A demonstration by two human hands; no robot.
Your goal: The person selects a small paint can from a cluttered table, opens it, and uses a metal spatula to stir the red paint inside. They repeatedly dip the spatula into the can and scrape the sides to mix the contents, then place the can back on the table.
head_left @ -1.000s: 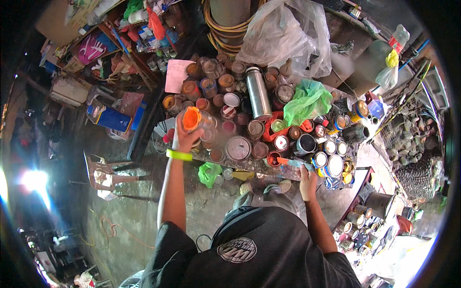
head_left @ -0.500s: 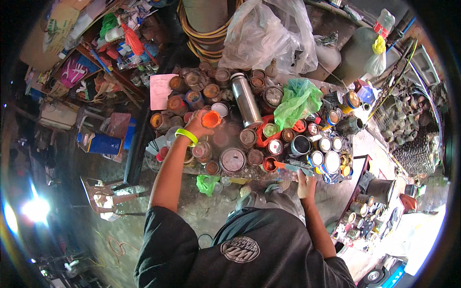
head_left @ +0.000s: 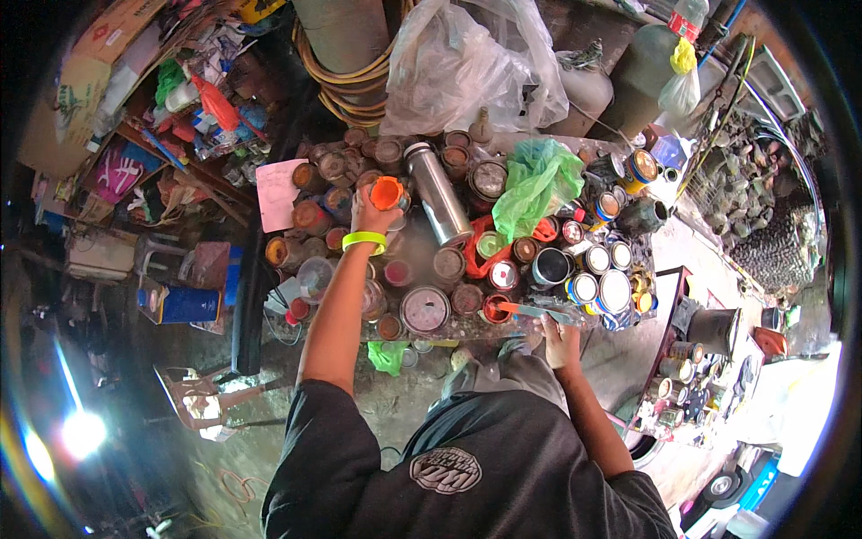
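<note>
My left hand (head_left: 366,216), with a yellow-green band at the wrist, is closed around a small jar (head_left: 387,192) with bright orange paint in its mouth. It is held above the crowded far-left part of the table. My right hand (head_left: 562,343) is at the table's near edge, closed on a flat spatula (head_left: 535,312) with an orange-smeared tip. That tip lies at the mouth of a small can of red-orange paint (head_left: 496,309); whether it dips inside I cannot tell. A round can with a pale, stained lid (head_left: 425,310) stands left of it.
Paint jars and cans crowd the table. A steel flask (head_left: 438,193) lies slanted among them, beside a green plastic bag (head_left: 541,180). Open tins (head_left: 614,290) stand at the right. A pink paper (head_left: 277,193) is at the left, and clear plastic sheeting (head_left: 476,67) lies behind.
My left hand has carried the orange jar farther away from me over the table. My right hand and the spatula stay by the red-orange can. The whole view has shifted slightly.
</note>
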